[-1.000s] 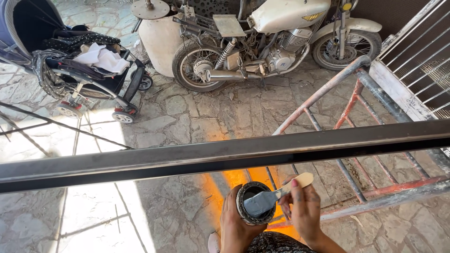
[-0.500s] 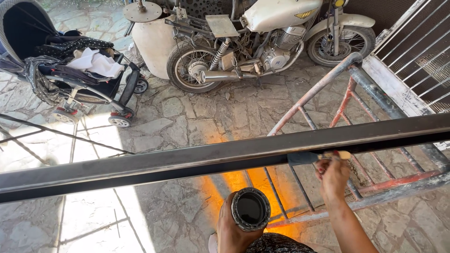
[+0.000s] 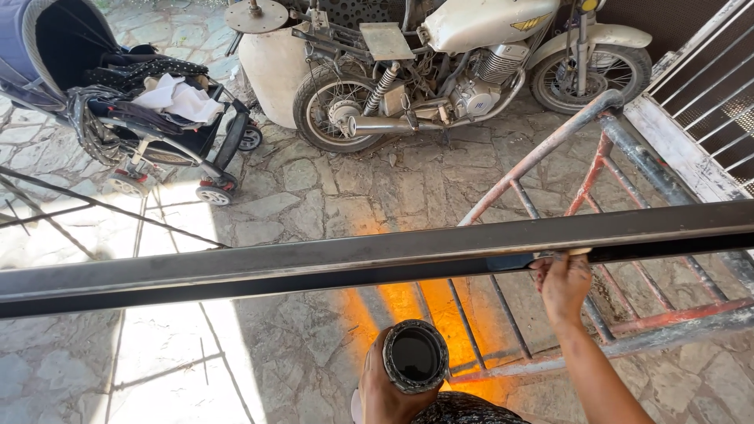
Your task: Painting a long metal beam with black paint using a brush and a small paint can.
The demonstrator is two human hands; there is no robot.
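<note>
From up here I saw a long black metal rail crossing the whole view above a grey stone-paved floor. Beyond it stood a white motorcycle and a dark blue pushchair, with a rusty red-and-grey tube frame on the right. My left hand was wrapped around a small round tin of black paint, held low under the rail. My right hand was curled shut on a paintbrush, mostly hidden, pressed against the rail's underside.
</note>
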